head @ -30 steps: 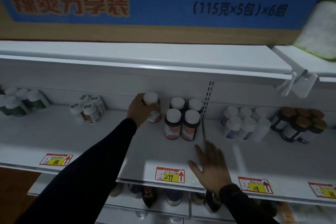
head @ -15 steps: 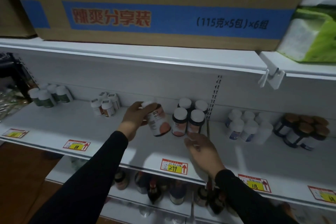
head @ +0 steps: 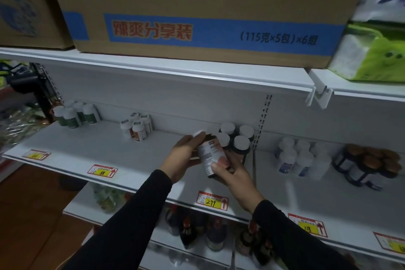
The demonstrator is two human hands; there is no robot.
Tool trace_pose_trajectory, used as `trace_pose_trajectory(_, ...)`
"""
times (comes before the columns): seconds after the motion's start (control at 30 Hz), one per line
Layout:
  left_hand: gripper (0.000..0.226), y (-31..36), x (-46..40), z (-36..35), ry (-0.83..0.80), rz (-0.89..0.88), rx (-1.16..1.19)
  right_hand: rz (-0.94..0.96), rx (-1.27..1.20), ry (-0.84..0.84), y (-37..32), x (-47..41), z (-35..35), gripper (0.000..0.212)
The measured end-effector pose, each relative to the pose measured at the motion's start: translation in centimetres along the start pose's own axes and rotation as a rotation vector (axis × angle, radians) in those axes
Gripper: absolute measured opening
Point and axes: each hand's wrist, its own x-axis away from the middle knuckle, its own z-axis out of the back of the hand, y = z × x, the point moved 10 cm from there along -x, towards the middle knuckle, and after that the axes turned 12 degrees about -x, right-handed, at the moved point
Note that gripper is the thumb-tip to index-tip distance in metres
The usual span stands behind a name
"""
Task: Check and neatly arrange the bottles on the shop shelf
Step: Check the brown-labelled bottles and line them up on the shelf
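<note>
A large brown cardboard box with a blue band (head: 197, 17) is seen on the top shelf. Below it, the white metal shelf (head: 131, 155) carries clusters of bottles. A white-capped dark bottle with an orange label (head: 211, 158) is held tilted above this shelf, gripped by the left hand (head: 186, 155) near the cap and the right hand (head: 232, 173) at the base, fingers curled round it. Four matching white-capped bottles (head: 237, 140) are set just behind.

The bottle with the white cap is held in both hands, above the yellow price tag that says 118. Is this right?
Not quite. In the head view, the bottle is held by the left hand and right hand above the price tag reading 299, not 118.
</note>
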Motion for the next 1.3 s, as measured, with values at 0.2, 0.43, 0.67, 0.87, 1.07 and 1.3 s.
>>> trace_pose_trajectory(0.2,0.048,-1.5,0.4,-1.3,-0.122,0.083,0.248,-0.242,-0.337,0.092,2.5,0.5,-0.2,0.028)
trace_pose_trajectory(0.43,0.049,-1.5,0.2,-0.8,-0.040,0.051,0.170,-0.263,-0.369,0.109,3.0,0.3,0.2,0.044)
trace_pose_trajectory(0.67,0.034,-1.0,-0.1,-1.0,-0.034,0.061,0.165,-0.302,-0.374,0.152,3.4,0.4,0.3,0.052)
trace_pose_trajectory(0.87,0.024,-1.3,-0.3,-1.2,-0.058,0.085,0.245,-0.377,-0.366,0.144,4.1,0.6,0.1,0.061)
trace_pose_trajectory(1.07,0.046,-1.3,-0.4,-1.0,-0.031,0.062,0.152,-0.269,-0.274,0.127,3.0,0.0,0.4,0.050)
trace_pose_trajectory(1.3,0.041,-1.6,-0.8,-0.9,-0.048,0.103,0.227,-0.328,-0.405,0.145,3.6,0.0,0.2,0.072)
